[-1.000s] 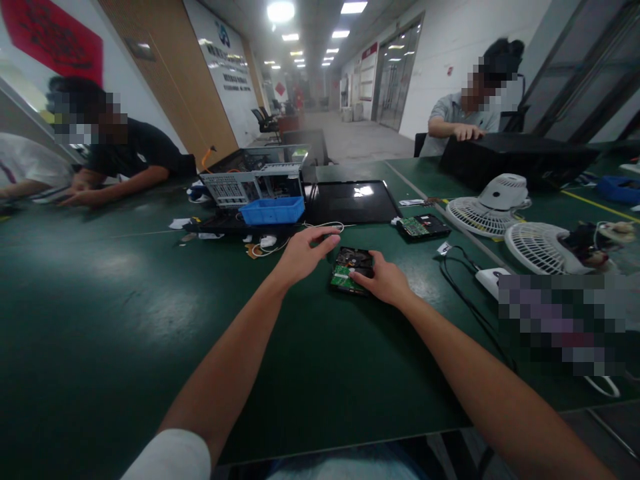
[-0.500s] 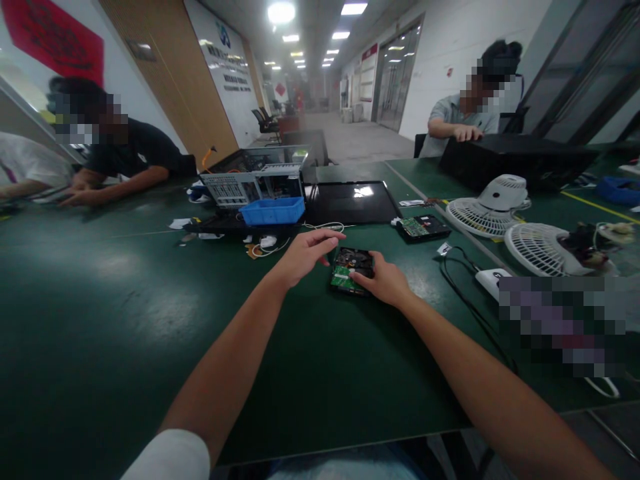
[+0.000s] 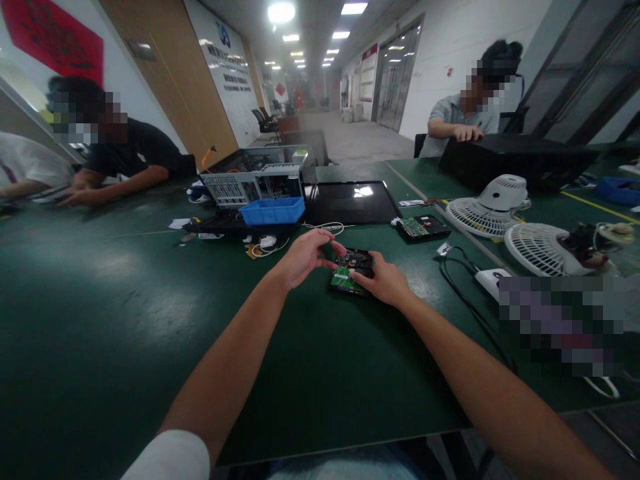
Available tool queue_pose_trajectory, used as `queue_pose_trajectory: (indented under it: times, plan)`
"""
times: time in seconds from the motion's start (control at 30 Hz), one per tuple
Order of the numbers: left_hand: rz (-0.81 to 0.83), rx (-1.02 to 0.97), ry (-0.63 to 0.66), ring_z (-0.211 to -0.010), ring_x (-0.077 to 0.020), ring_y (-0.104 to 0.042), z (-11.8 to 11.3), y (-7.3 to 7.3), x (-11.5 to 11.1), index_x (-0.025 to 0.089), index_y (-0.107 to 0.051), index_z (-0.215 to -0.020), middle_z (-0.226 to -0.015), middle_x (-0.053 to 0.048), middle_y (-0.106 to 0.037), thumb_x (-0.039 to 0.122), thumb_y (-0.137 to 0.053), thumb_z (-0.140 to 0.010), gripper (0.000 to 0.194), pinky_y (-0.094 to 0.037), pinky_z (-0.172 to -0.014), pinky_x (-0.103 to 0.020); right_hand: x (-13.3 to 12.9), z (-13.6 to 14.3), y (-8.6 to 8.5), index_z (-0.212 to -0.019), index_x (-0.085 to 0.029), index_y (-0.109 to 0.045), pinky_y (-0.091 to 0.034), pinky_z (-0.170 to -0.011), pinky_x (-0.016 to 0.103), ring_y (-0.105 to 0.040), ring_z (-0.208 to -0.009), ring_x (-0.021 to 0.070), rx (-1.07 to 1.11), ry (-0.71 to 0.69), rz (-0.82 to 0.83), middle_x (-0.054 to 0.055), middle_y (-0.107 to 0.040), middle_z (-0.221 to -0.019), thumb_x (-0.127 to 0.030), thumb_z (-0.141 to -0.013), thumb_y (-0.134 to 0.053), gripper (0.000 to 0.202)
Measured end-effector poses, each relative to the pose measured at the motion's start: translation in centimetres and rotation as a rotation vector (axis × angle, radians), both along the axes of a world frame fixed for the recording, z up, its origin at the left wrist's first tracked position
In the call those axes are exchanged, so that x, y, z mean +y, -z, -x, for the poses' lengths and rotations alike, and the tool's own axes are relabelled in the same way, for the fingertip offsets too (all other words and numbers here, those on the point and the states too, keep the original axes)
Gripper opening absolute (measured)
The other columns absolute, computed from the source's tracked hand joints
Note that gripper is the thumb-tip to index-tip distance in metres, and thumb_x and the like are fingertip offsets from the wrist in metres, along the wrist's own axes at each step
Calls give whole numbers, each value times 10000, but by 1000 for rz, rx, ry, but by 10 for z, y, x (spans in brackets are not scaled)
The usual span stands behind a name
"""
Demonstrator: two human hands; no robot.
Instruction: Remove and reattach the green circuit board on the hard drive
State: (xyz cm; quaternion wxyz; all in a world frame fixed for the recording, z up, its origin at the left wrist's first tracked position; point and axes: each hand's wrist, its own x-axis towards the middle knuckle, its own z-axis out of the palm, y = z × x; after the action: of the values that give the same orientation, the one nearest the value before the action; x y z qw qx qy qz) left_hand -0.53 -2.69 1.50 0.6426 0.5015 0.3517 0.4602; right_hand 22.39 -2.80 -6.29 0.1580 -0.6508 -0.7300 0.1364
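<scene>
A hard drive [image 3: 344, 281] with a green circuit board and a black case lies on the green table in front of me. My right hand [image 3: 387, 280] grips its right side, thumb across the board and fingers along the far right edge. At the drive's upper left is my left hand [image 3: 310, 257], fingers curved with a gap between thumb and forefinger. Its fingertips reach over the drive's left edge; I cannot tell whether they touch it. Nothing shows in that hand. A second hard drive [image 3: 424, 228] rests further back on the right.
An opened computer case [image 3: 255, 183] stands at the back with a blue bin [image 3: 274, 211] before it. Beside it lies a flat black panel [image 3: 353, 202]. White fan parts [image 3: 537, 247], a power strip [image 3: 493, 283] and a black cable are at the right. Co-workers sit across the table.
My left hand's fingers have bent from nearly straight into a curve, dipping towards the drive's left side. My right hand and the hard drive stay where they were.
</scene>
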Motion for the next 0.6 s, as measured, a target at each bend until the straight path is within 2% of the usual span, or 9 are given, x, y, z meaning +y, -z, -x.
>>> queue_pose_trajectory:
  times: [0.17,0.33,0.6]
  plan:
    - [-37,64,-6,-987,-226,-646,5,0,3,159,-657,-923,-1046,-112,-685,300,-603,-864,162,-579,-705,-322,1,0,1,-1509,-190,-396,-510,-770,360,-714,-1002,329,2,2,4,170,-731,-1183,-762,-871,-566,874]
    - [-72,119,-13,-913,-196,-608,8,2,6,169,-710,-936,-965,-78,-638,326,-592,-871,207,-559,-666,-282,1,-1,2,-1507,-186,-400,-509,-760,354,-716,-987,321,15,-2,-3,170,-729,-1181,-767,-870,-561,877]
    - [48,12,30,-892,-230,-649,4,2,4,156,-681,-1010,-905,-104,-680,394,-600,-888,280,-594,-720,-373,2,-1,3,-1502,-190,-408,-513,-756,362,-716,-990,327,15,5,-3,173,-726,-1197,-769,-868,-563,873]
